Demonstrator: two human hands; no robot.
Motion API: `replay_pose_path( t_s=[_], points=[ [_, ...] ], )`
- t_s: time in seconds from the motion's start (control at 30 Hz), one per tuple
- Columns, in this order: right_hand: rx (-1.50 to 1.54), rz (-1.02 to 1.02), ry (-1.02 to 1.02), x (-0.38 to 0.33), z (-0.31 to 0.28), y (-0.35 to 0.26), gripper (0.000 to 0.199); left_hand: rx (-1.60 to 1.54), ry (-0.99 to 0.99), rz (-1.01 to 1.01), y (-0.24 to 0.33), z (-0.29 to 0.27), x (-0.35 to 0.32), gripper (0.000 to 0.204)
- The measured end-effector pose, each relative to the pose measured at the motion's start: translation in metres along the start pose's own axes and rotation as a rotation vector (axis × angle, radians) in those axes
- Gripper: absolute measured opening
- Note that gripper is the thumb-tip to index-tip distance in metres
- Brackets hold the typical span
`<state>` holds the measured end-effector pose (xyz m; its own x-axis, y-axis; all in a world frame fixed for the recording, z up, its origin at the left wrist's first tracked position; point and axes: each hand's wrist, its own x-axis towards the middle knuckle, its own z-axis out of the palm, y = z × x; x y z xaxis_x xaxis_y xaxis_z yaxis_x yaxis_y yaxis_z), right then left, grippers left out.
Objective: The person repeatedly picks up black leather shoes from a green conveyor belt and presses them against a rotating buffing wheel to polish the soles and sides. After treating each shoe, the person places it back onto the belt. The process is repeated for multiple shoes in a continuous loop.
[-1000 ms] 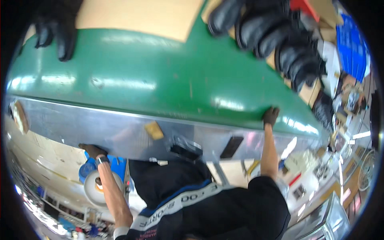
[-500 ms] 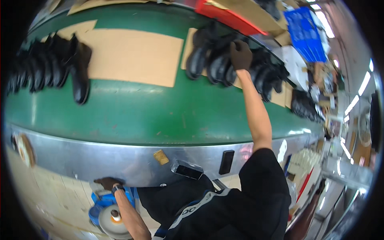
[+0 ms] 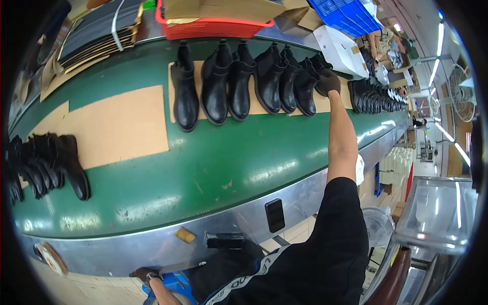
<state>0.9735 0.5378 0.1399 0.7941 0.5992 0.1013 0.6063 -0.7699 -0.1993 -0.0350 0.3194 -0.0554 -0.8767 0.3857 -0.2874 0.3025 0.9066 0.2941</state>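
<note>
A row of black ankle boots [image 3: 213, 89] stands on cardboard along the far side of the green work surface [image 3: 218, 168]. My right arm stretches out to the row's right end. There my right hand [image 3: 329, 84], in a dark brown glove, closes on the last black ankle boot [image 3: 319, 87] and covers part of it; some fingers are hidden. At the lower left, my left hand [image 3: 145, 274], gloved too with a dark band at the wrist, is by the metal edge [image 3: 127, 251]. Its fingers look stretched out, and nothing shows in them.
More black boots stand at the left [image 3: 68, 165] and far right [image 3: 376, 96]. Behind the row are a red crate [image 3: 216, 29], a white box [image 3: 339, 51] and a blue crate [image 3: 345, 15]. A phone [image 3: 275, 215], a black packet [image 3: 224, 241] and a yellowish pad [image 3: 185, 235] lie along the near ledge.
The view has swung right, bringing more of the boot row into sight. My right hand has gone from the middle of the row to its right end. My left hand stays low at the ledge.
</note>
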Motion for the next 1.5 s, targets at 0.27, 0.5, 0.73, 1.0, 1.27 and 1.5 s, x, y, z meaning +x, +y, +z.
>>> replay_pose_path(
  t_s=[0.27, 0.5, 0.73, 1.0, 1.27, 1.5],
  points=[
    [-0.273, -0.096, -0.127, 0.024, 0.049, 0.02, 0.055, 0.031, -0.075, 0.03, 0.026, -0.003, -0.017, 0.054],
    [-0.299, 0.054, -0.023, 0.031, 0.048, 0.01, 0.05, 0.079, -0.119, 0.045, 0.041, 0.001, -0.029, 0.053],
    [-0.097, 0.001, -0.161, 0.051, 0.022, 0.009, 0.045, 0.119, -0.127, 0.032, 0.046, -0.004, -0.038, 0.051],
    [-0.455, -0.294, -0.112, 0.115, 0.03, 0.093, 0.033, 0.164, -0.137, 0.035, 0.051, -0.003, -0.04, 0.05],
    [-0.552, -0.06, -0.274, 0.098, 0.025, 0.058, 0.034, 0.207, -0.12, 0.031, 0.041, -0.008, -0.02, 0.049],
    [-0.773, -0.203, -0.281, 0.098, -0.013, 0.054, 0.035, 0.323, -0.122, 0.035, 0.015, 0.012, 0.01, 0.049]
  ],
)
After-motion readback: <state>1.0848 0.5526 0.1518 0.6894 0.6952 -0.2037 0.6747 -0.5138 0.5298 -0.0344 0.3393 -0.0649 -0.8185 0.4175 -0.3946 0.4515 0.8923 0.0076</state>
